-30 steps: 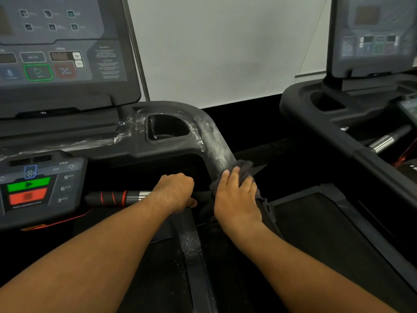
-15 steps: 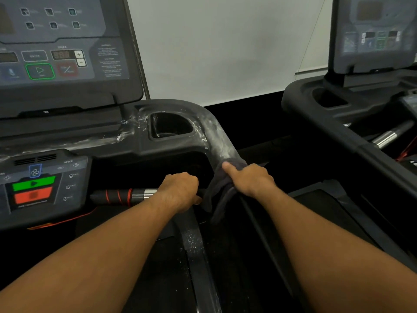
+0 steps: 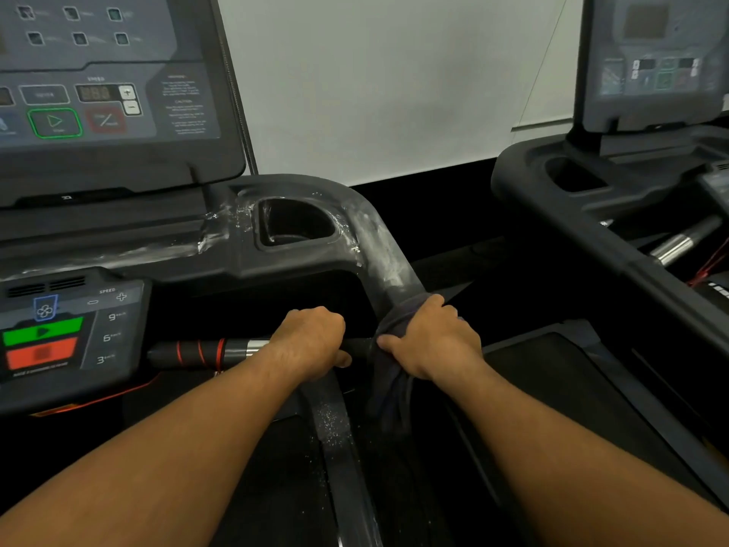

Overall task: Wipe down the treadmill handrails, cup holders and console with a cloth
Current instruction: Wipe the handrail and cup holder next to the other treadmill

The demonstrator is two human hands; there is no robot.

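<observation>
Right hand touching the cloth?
Touching. Head view: the right hand has its fingers curled round the cloth, wrapping it on the handrail.

Wall (image 3: 374, 80): plain, pale grey-white, filling the background behind both machines.
Dark band (image 3: 426, 199): black strip running along the foot of the wall.
Ledge (image 3: 540, 126): narrow white edge on the wall, near the right.
Neighbouring treadmill (image 3: 524, 215): dark grey body standing to the right, well apart from the near machine.
Its screen (image 3: 655, 65): upright dark panel; the buttons are too blurred to read.
Its recess (image 3: 572, 177): dark hollow just below the screen.
Its grip bar (image 3: 678, 240): chrome and black, angled.
Red cord (image 3: 706, 270): thin, at the far right edge.
</observation>
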